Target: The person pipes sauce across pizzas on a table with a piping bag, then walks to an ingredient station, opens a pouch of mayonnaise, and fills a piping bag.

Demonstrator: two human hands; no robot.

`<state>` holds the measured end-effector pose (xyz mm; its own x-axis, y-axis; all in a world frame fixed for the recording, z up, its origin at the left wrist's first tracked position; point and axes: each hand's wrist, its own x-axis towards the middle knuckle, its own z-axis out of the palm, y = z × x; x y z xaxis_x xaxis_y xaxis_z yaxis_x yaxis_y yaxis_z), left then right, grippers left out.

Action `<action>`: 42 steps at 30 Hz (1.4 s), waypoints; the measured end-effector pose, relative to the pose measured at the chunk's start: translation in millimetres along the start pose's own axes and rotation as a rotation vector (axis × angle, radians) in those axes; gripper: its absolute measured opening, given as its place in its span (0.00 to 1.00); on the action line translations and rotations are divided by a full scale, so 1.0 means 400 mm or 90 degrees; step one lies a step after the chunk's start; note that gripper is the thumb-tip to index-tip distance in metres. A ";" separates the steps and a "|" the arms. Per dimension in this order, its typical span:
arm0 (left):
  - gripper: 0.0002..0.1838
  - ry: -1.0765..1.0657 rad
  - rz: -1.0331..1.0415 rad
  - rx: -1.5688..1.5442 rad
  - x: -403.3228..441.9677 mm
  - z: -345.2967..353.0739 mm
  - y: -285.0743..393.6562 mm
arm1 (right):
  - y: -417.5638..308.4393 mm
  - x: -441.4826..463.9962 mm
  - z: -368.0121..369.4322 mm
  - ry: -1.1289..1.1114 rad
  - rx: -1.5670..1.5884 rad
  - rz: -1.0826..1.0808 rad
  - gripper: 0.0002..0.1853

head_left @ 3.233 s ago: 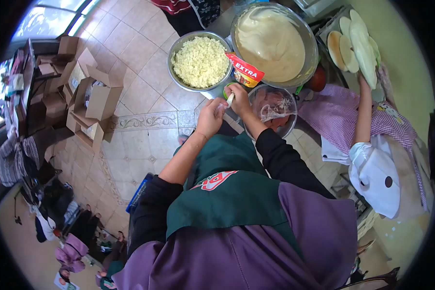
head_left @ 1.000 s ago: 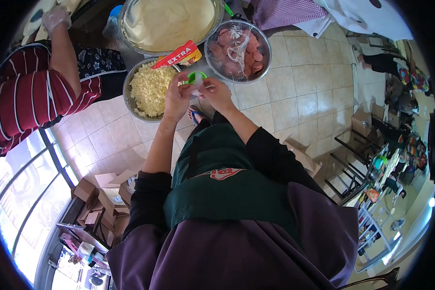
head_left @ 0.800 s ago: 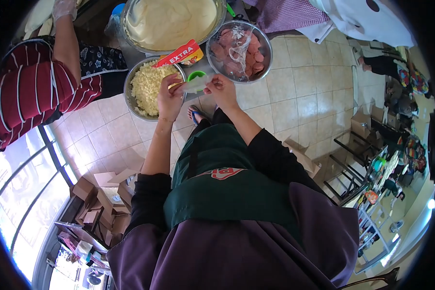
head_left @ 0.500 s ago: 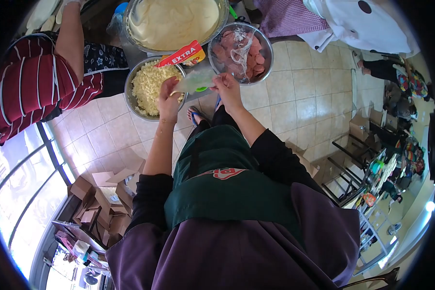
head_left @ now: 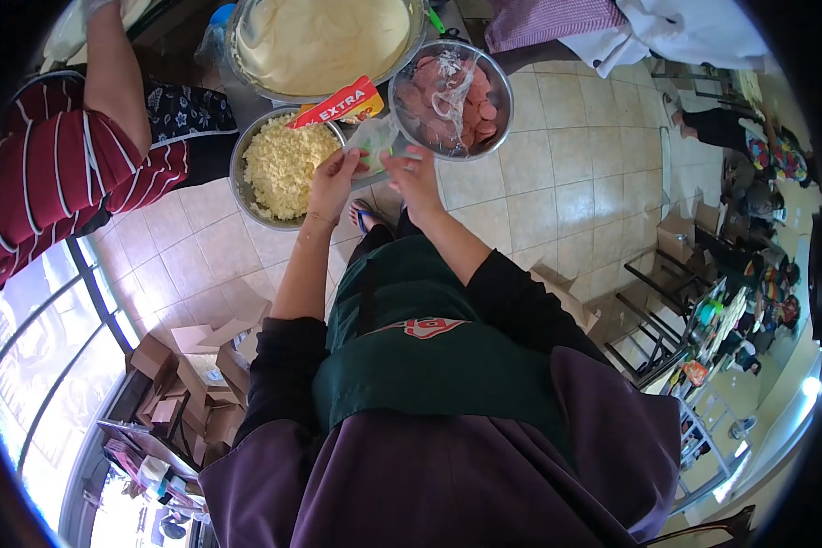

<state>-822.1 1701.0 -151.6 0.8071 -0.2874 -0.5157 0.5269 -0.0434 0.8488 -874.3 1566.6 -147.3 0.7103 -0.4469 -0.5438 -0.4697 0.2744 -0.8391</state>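
My left hand (head_left: 331, 185) pinches a thin, see-through plastic piece (head_left: 373, 137) between thumb and fingers. Whether it is a bag or a glove I cannot tell. Just right of the plastic, my right hand (head_left: 416, 185) has its fingers apart, with the fingertips close to its lower edge. A metal bowl of crumbly pale-yellow food (head_left: 288, 169) sits left of my left hand. Beyond my right hand stands a metal bowl of sliced pink sausage (head_left: 461, 105), with crumpled clear film on top. A red and yellow packet marked EXTRA (head_left: 342, 103) lies between the bowls.
A large bowl of smooth cream-coloured mixture (head_left: 324, 41) stands at the back. At left is another person in a striped red top (head_left: 64, 173). Open cardboard boxes (head_left: 196, 384) lie on the tiled floor (head_left: 557, 173) at lower left. Chairs (head_left: 648, 320) and people are at right.
My right hand has loosened its pinch on the plastic, and its fingers have spread. The plastic, stretched between both hands before, now bunches upward from my left hand.
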 end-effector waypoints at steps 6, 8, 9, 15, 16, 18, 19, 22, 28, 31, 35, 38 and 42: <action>0.15 -0.109 -0.087 -0.191 -0.015 -0.004 -0.026 | 0.013 0.011 -0.008 -0.099 0.099 0.124 0.23; 0.15 -0.099 -0.099 -0.276 -0.012 -0.013 -0.036 | 0.032 0.023 -0.020 -0.131 0.115 0.137 0.19; 0.14 -0.089 -0.109 -0.363 -0.013 -0.016 -0.035 | 0.046 0.029 -0.025 -0.117 0.180 0.158 0.14; 0.14 0.068 -0.229 -0.562 0.012 -0.062 -0.053 | 0.099 0.057 -0.094 -0.097 0.472 0.294 0.04; 0.14 0.070 -0.230 -0.562 0.023 -0.069 -0.066 | 0.104 0.062 -0.097 -0.099 0.531 0.332 0.05; 0.14 0.057 -0.258 -0.565 0.044 -0.083 -0.098 | 0.121 0.070 -0.101 -0.080 0.561 0.345 0.06; 0.14 0.058 -0.259 -0.565 0.057 -0.093 -0.115 | 0.139 0.080 -0.102 -0.078 0.579 0.353 0.06; 0.15 0.018 -0.275 -0.511 0.088 -0.098 -0.114 | 0.179 0.113 -0.110 -0.122 0.576 0.350 0.06; 0.20 0.076 -0.206 -0.261 0.171 -0.034 -0.094 | 0.190 0.145 -0.056 -0.069 0.466 0.283 0.05; 0.25 0.149 -0.149 -0.053 0.211 -0.012 -0.113 | 0.254 0.184 -0.059 -0.030 0.405 0.292 0.05; 0.31 0.166 -0.248 0.168 0.248 -0.002 -0.142 | 0.253 0.209 -0.038 0.001 0.416 0.319 0.09; 0.33 0.175 -0.279 0.194 0.228 0.032 -0.136 | 0.336 0.260 -0.069 -0.068 0.448 0.405 0.11; 0.29 0.137 -0.293 -0.169 0.208 0.026 -0.225 | 0.267 0.253 -0.109 -0.068 0.480 0.394 0.12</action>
<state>-805.0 1670.8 -269.5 0.4995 -0.0938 -0.8612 0.8637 0.1318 0.4866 -875.5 1513.7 -291.3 0.5125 0.0289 -0.8582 -0.3442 0.9225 -0.1745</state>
